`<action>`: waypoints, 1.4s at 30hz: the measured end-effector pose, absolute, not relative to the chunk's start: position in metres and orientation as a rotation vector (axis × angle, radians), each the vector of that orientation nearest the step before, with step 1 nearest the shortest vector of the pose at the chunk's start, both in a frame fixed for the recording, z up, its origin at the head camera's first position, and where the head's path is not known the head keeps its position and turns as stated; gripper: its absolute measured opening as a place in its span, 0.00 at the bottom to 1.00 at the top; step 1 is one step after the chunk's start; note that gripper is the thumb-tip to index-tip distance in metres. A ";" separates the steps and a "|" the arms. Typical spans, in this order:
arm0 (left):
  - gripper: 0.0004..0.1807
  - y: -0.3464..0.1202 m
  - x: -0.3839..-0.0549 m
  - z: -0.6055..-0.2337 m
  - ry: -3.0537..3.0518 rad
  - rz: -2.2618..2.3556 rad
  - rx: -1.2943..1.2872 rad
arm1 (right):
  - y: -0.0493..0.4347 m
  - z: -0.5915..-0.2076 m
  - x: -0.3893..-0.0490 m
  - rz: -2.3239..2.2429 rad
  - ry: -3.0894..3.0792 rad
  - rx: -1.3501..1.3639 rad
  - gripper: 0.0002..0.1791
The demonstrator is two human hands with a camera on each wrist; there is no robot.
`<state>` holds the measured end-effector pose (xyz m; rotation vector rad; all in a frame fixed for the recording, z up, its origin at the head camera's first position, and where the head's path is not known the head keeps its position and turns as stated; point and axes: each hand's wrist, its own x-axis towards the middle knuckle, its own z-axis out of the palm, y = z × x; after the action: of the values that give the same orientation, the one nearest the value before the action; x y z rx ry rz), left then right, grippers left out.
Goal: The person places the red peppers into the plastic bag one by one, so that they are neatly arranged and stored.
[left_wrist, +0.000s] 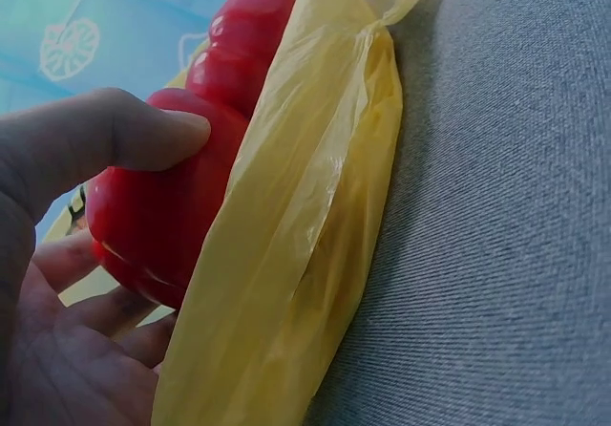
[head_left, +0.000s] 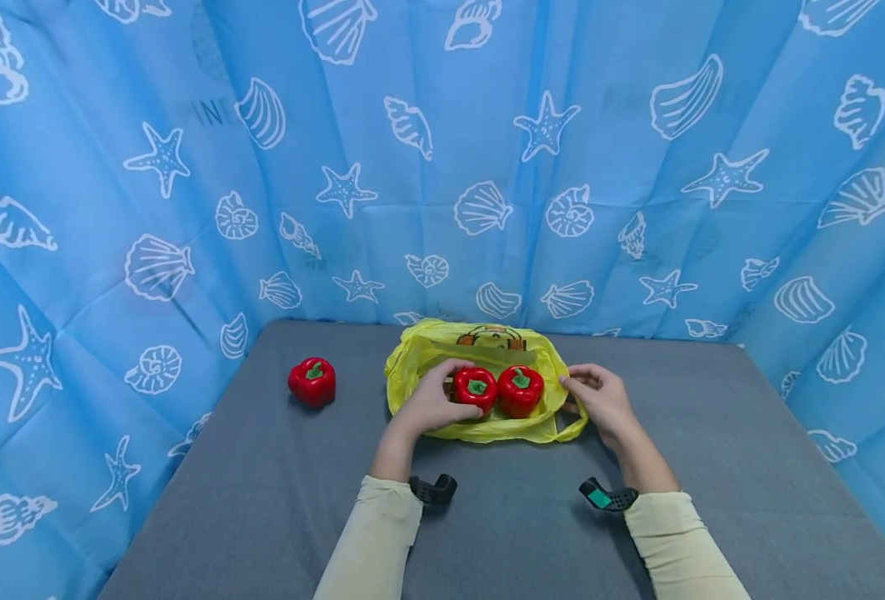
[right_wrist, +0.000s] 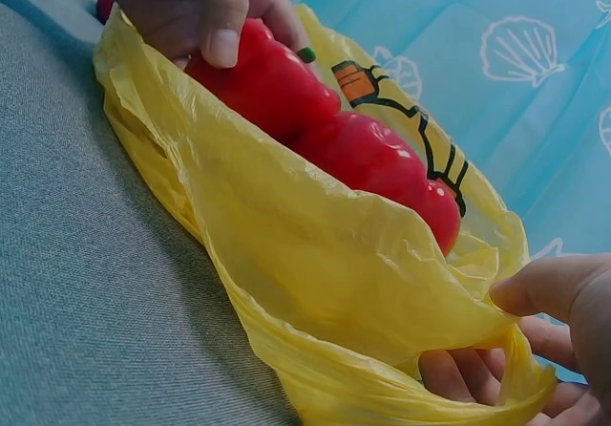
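A yellow plastic bag (head_left: 423,343) lies spread on the table with its mouth open. Inside its mouth sit two red bell peppers with green stems, side by side. My left hand (head_left: 429,403) grips the left bell pepper (head_left: 476,390), thumb on the near side and fingers behind it. The right bell pepper (head_left: 521,392) touches it, and no hand is on that one. At the bag's right edge my right hand (head_left: 600,400) pinches the yellow plastic near a handle loop, as the right wrist view shows. The bag's front wall (left_wrist: 286,206) hides the peppers' lower parts.
A third red bell pepper (head_left: 312,382) stands on the grey table (head_left: 262,500) left of the bag. Blue curtains (head_left: 412,225) with white shell prints rise behind the table and along both sides. A black band with a mount (head_left: 433,490) is on each wrist.
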<state>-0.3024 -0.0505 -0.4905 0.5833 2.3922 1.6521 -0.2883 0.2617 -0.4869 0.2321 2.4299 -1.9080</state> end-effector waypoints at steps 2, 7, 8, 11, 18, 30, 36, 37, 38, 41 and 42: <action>0.37 -0.049 -0.302 -0.490 2.386 1.655 0.589 | 0.262 -0.487 -0.288 -1.909 2.435 0.229 0.24; 0.37 -0.047 -0.301 -0.491 2.389 1.639 0.589 | 0.262 -0.487 -0.288 -1.922 2.425 0.213 0.24; 0.37 -0.047 -0.300 -0.491 2.392 1.634 0.585 | 0.262 -0.487 -0.288 -1.926 2.419 0.212 0.24; 0.38 -0.047 -0.299 -0.492 2.392 1.625 0.566 | 0.262 -0.487 -0.287 -1.930 2.410 0.215 0.23; 0.41 -0.046 -0.297 -0.491 2.414 1.605 0.538 | 0.262 -0.487 -0.288 -1.936 2.417 0.213 0.23; 0.46 -0.059 -0.292 -0.466 2.490 1.561 0.566 | 0.262 -0.484 -0.288 -1.940 2.410 0.236 0.23; 0.41 -0.087 -0.288 -0.445 2.557 1.671 0.519 | 0.263 -0.483 -0.288 -1.940 2.412 0.206 0.24; 0.41 -0.093 -0.287 -0.442 2.582 1.684 0.504 | 0.263 -0.483 -0.288 -1.936 2.411 0.203 0.24; 0.40 -0.100 -0.286 -0.440 2.610 1.697 0.490 | 0.263 -0.483 -0.287 -1.931 2.412 0.206 0.24; 0.38 -0.122 -0.282 -0.434 2.700 1.736 0.426 | 0.264 -0.483 -0.286 -1.914 2.420 0.219 0.24; 0.37 -0.130 -0.281 -0.433 2.724 1.761 0.404 | 0.264 -0.483 -0.286 -1.908 2.424 0.220 0.24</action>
<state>-0.2809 -0.1301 -0.4326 0.4036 2.7239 1.7609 -0.2859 0.2639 -0.4835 0.2200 2.4242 -1.9083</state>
